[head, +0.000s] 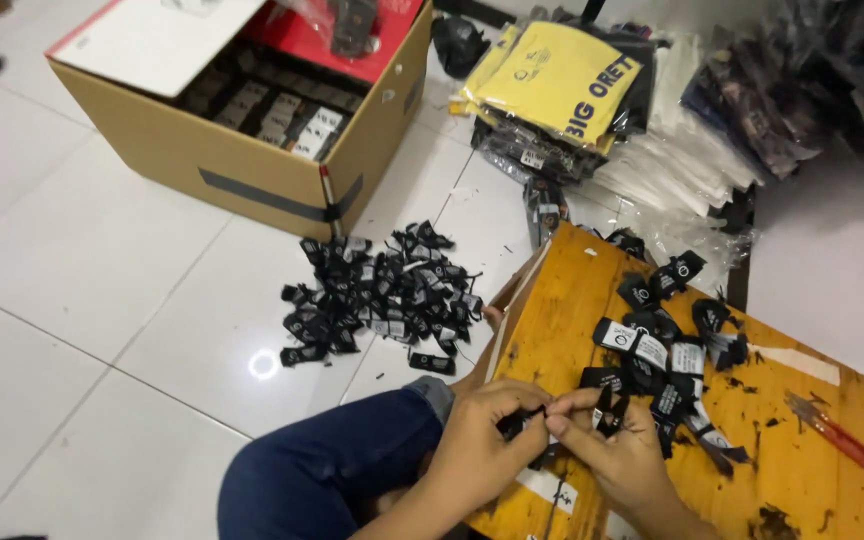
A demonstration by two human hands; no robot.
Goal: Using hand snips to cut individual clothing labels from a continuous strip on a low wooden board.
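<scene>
My left hand (480,440) and my right hand (614,448) meet over the near edge of a wooden board (802,470). Both pinch one small black fabric label (518,420) between the fingertips. Another black label (609,410) sticks up between the fingers of my right hand. Just beyond my right hand, several black and white labels (664,355) lie loose on the board. My knee in blue trousers (337,465) is under my left arm.
A heap of black labels (382,295) lies on the white tiled floor. Behind it stands an open cardboard box (252,110) with more labels. Yellow and clear bagged garments (562,90) are stacked at the back right. A red-handled snipper (834,430) lies on the board's right side.
</scene>
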